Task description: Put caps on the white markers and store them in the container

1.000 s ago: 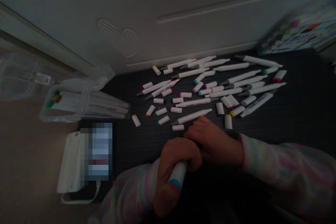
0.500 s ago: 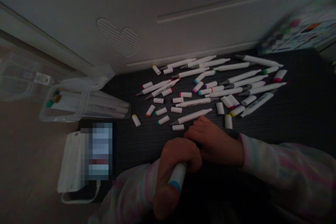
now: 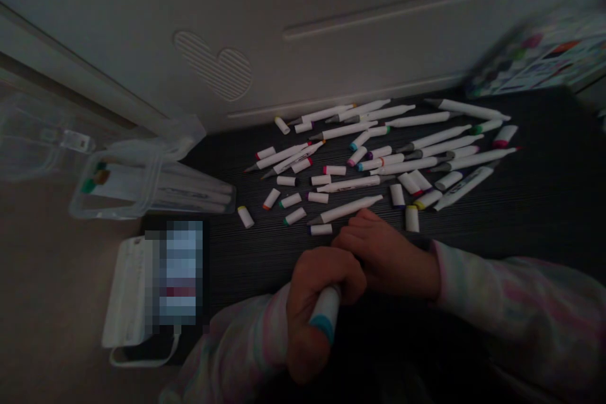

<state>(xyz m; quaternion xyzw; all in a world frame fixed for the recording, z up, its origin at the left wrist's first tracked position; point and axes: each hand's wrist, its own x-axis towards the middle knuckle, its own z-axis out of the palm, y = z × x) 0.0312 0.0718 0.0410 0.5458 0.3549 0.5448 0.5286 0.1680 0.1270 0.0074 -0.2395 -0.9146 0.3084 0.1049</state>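
Observation:
In the head view, my left hand is closed round a white marker with a blue band, its thumb pressed over the banded end. The marker's other end is hidden behind the fingers. Against it sits my right hand, fingers curled; whatever they hold is out of sight. Just beyond the hands lie an uncapped marker with a grey tip and a white cap with a dark blue end. Several more uncapped markers and loose caps are scattered across the dark wood-grain surface.
At left stands a clear plastic case with several markers in it, its lid swung outward. Below it are a phone, blurred out, and a white block with a cable. A pale panel rises behind; a colourful package leans at right.
My left thumb and the marker's blue-banded end have shifted slightly right and up. My right hand stays in place, and the scattered markers and caps look the same.

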